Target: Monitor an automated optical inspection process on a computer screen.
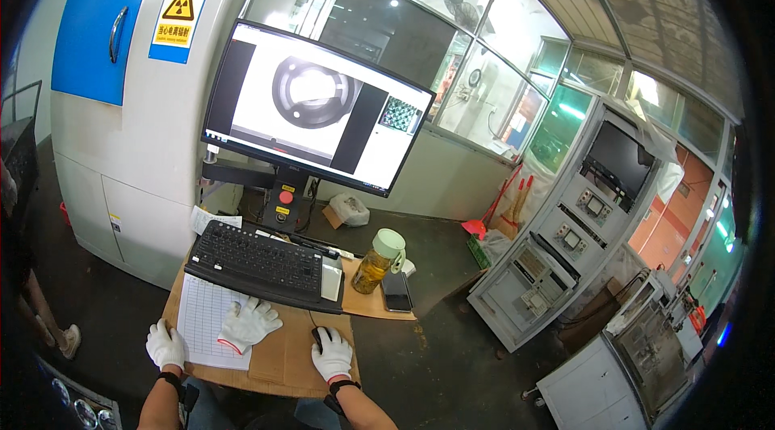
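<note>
My left hand (165, 346), in a white knit glove, rests at the left edge of the small desk with nothing visible in it; its fingers look loosely extended. Beside it lies a ruled paper form (198, 318), partly covered by a loose pair of white gloves (249, 325). My right hand (332, 356), also gloved, curves over a black computer mouse (318, 338) on a piece of brown cardboard (282, 356). Beyond both hands is a black keyboard (258, 263). The tilted monitor (319, 103) displays a grey image of a round, ring-like part.
A lidded bottle of amber liquid (378, 264) and a phone (396, 291) stand right of the keyboard. A red button (286, 197) sits under the monitor. A large cabinet with a blue door (101, 34) rises at left; a grey control console (557, 236) stands at right. A person's leg (48, 313) shows far left.
</note>
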{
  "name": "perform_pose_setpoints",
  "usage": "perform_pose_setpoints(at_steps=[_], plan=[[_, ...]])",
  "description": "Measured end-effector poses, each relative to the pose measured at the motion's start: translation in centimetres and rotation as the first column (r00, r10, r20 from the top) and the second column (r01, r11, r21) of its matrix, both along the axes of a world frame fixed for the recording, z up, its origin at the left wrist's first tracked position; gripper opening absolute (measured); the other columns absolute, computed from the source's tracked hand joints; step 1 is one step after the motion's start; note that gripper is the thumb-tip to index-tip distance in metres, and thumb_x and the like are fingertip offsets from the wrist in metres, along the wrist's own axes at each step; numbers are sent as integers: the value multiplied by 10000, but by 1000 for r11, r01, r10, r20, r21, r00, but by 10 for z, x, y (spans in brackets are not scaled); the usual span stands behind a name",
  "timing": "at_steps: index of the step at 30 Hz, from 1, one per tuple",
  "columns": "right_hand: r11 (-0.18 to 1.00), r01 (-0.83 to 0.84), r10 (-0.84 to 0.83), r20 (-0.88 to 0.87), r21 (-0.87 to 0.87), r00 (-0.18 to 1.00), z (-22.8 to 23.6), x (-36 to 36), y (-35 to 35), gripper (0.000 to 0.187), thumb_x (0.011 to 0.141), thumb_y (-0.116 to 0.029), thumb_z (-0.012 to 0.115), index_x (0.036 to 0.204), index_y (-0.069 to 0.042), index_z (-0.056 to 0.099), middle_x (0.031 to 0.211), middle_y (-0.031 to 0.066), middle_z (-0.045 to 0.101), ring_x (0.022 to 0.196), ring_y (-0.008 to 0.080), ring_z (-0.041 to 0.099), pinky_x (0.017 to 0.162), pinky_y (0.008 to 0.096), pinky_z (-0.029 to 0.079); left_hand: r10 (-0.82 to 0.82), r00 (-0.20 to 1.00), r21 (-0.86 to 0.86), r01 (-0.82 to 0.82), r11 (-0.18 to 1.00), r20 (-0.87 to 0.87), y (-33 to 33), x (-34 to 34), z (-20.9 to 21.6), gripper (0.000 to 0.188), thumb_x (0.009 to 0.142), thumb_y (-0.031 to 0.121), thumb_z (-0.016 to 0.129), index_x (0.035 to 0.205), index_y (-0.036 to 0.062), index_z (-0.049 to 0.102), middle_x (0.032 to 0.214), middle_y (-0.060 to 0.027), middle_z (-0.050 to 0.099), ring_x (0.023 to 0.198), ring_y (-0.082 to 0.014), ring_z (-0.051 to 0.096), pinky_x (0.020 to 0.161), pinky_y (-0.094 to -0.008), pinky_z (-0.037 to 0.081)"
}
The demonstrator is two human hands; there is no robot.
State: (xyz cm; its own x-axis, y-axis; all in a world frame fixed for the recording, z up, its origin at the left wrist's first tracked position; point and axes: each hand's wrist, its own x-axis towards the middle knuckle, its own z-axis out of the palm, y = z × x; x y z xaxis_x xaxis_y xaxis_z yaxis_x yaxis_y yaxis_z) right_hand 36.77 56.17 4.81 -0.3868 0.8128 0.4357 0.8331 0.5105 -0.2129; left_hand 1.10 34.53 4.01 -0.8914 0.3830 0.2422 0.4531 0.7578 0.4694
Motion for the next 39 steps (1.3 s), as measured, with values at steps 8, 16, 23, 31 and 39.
perform_pose_setpoints(at_steps=[8, 16, 23, 31, 39], plan=[[1000, 3, -3, 9, -10, 1000, 0, 0, 0, 515, 867, -336, 691, 1361, -201, 638, 1343, 130, 625, 1067, 404, 658, 921, 533, 535, 3, 1000, 6, -3, 1000, -9, 0, 0, -2, 351, 929, 249, 652, 1247, 101, 654, 1113, -150, 640, 1008, -360, 645, 874, -491, 525], [1000, -2, 2, 7, -17, 1000, -1, 0, 1, 522, 867, -334, 690, 1370, -206, 631, 1351, 127, 619, 1089, 405, 648, 929, 538, 522, 2, 1000, 10, -1, 1000, -26, 0, 0, -1, 345, 924, 242, 659, 1238, 101, 654, 1099, -152, 646, 988, -362, 657, 862, -492, 532], [1000, -15, 15, -4, 5, 1000, -4, 1, 1, 513, 885, -343, 683, 1379, -223, 616, 1377, 137, 607, 1085, 410, 647, 916, 550, 525, 2, 1000, 7, -2, 1000, -31, 0, 1, 2, 337, 921, 243, 665, 1225, 98, 659, 1104, -155, 650, 981, -361, 661, 856, -492, 534], [1000, -5, 5, 0, -7, 1000, -1, 0, 2, 499, 880, -340, 684, 1363, -226, 624, 1364, 122, 611, 1077, 405, 651, 911, 548, 527, 2, 1000, 3, -2, 1000, -18, 0, 1, 1, 358, 920, 248, 667, 1242, 93, 657, 1091, -156, 646, 988, -362, 659, 854, -494, 531], [1000, -22, 22, -11, 16, 1000, 1, 0, 0, 498, 873, -327, 691, 1355, -221, 625, 1342, 126, 617, 1060, 400, 658, 900, 542, 536, 0, 1000, -5, 0, 1000, -22, -1, 0, -2, 356, 922, 249, 663, 1244, 96, 651, 1097, -156, 644, 986, -364, 656, 859, -496, 529]])
